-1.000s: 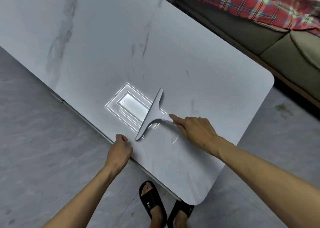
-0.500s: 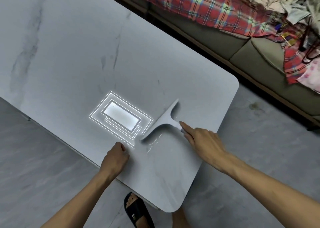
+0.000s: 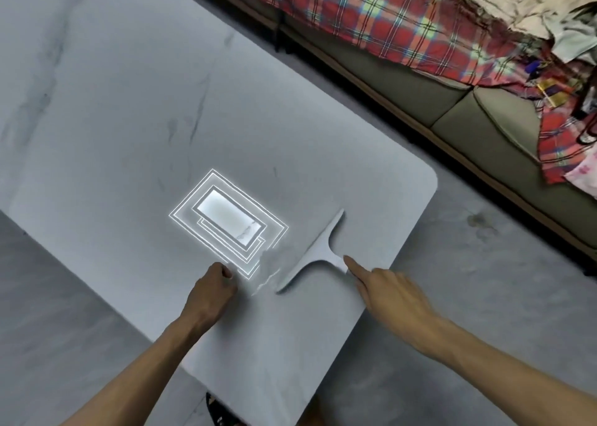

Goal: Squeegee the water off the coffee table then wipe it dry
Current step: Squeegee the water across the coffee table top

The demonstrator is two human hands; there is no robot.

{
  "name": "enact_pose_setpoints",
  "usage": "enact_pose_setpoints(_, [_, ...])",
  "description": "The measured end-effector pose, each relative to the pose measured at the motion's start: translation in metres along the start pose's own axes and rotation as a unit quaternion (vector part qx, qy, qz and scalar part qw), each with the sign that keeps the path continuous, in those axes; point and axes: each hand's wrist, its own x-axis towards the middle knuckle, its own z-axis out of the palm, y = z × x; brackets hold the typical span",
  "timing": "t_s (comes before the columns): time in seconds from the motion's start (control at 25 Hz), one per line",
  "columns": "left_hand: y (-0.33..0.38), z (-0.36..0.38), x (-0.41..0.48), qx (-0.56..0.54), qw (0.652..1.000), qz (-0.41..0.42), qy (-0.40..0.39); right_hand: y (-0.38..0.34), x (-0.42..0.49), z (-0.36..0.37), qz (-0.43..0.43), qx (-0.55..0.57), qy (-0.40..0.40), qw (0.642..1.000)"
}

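the squeegeeing step is in hand, and the wipe-dry is not yet begun; no cloth is showing anywhere in view. the squeegee (image 3: 318,254) is lying blade-down on the marble-look tabletop (image 3: 129,118) near its right end, with its long blade running diagonally from the near edge toward the far corner. the right hand (image 3: 387,293) is gripping the handle from the right. its index finger is stretching straight along the neck while the other fingers (image 3: 371,283) are wrapping what is hidden of the handle. a thin streak of water (image 3: 266,277) is glinting just left of the blade's near tip, beside the bright reflection of a ceiling light (image 3: 226,220).

the left hand (image 3: 211,288) is resting on the tabletop close to the near edge with its fingers curled into a fist. it seems to be holding nothing, though the palm side is hidden.

judging from the lie of things, the next move is calling for steady downward pressure and one even stroke — carrying the water to the edge and off onto the floor (image 3: 468,296), and not toward the sofa (image 3: 484,128) with its plaid blanket (image 3: 371,15). the streak left of the blade is likely needing another pass.
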Motion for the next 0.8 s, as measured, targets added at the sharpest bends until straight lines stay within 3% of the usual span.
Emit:
enact_pose_setpoints(0.12, [0.039, 0.021, 0.014, 0.012, 0.999, 0.028, 0.038, 0.041, 0.008, -0.033, 0.009, 0.069, 0.028, 0.997])
enact_pose_setpoints(0.28, [0.069, 0.051, 0.038, 0.081, 0.99, 0.101, 0.056, 0.089, 0.085, -0.082, 0.088, 0.149, 0.102, 0.98])
enact_pose_setpoints(0.48, [0.076, 0.068, 0.057, 0.13, 0.99, 0.062, -0.009, 0.092, 0.128, -0.083, 0.139, 0.207, 0.05, 0.967])
enact_pose_setpoints(0.72, [0.082, 0.065, 0.065, 0.158, 0.984, 0.04, -0.069, 0.055, 0.034, -0.044, 0.102, 0.125, -0.059, 0.985])
enact_pose_setpoints(0.8, [0.084, 0.064, 0.067, 0.162, 0.983, 0.043, -0.072, 0.057, 0.024, -0.061, 0.105, 0.157, -0.068, 0.98])
